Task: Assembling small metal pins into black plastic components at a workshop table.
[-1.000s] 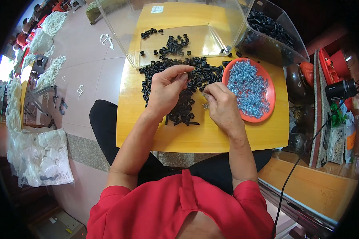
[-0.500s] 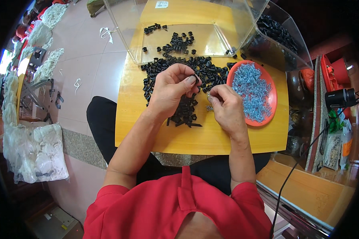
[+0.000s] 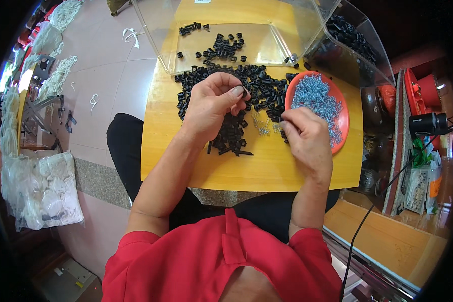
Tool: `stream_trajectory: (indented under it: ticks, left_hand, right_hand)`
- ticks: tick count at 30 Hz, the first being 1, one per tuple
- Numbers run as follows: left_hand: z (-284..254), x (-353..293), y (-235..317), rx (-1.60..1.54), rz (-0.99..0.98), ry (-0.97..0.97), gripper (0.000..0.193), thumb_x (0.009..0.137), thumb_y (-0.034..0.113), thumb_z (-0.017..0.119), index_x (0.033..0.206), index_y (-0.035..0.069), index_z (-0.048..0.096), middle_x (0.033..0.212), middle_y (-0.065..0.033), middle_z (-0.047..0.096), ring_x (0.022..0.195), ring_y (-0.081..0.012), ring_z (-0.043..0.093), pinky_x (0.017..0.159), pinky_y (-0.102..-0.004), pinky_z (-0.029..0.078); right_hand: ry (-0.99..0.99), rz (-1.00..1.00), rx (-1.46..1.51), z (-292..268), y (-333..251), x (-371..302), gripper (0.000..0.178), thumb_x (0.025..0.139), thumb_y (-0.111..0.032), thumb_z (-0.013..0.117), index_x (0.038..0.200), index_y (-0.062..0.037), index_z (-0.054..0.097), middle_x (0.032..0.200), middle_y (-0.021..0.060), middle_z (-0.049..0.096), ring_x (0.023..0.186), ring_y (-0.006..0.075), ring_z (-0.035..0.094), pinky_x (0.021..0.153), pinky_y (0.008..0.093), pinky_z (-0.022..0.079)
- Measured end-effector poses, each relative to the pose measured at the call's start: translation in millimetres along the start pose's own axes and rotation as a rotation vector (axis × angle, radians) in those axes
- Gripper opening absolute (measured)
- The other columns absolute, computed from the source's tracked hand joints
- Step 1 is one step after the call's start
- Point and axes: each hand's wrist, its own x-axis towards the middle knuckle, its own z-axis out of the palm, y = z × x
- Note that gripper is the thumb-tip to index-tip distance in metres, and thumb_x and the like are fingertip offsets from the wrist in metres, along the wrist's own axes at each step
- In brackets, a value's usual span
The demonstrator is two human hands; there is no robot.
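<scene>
My left hand [image 3: 214, 103] is closed above a pile of small black plastic parts [image 3: 259, 83], pinching a small black plastic part [image 3: 244, 92] between thumb and fingers. To its right, my right hand [image 3: 307, 138] is closed, thumb against forefinger, beside the near left rim of an orange-red plate [image 3: 344, 121]. Whatever its fingertips hold is too small to make out. Small silvery metal springs [image 3: 312, 93] fill the plate. A few loose springs [image 3: 261, 126] lie on the yellow table between my hands. Longer black pieces [image 3: 231, 143] lie below my left hand.
A clear plastic box [image 3: 168, 63] stands at the table's far side, with more black parts in it. Right of it, another clear bin [image 3: 382, 55] holds a dark heap. A black cable [image 3: 372, 206] runs down the right side. Bagged white material [image 3: 55, 191] lies at left.
My right hand has moved right and slightly down, away from my left hand toward the plate, uncovering loose springs on the table. My left hand keeps its pinch on the black part.
</scene>
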Motion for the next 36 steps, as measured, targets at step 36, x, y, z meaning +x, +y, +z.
stream_trajectory:
  ticks: [36]
  left_hand:
    - [7.8,-3.9,-13.1,-0.158,-0.036,-0.151,0.012,0.08,0.004,0.057,0.091,0.0,0.056,0.076,-0.006,0.059,0.062,-0.0109,0.054,0.054,-0.0211,0.043]
  right_hand:
    - [0.161,0.097,0.301,23.5,-13.5,2.0,0.009,0.072,0.005,0.055,0.081,0.0016,0.055,0.075,0.0145,0.057,0.068,0.0297,0.057,0.059,0.0341,0.045]
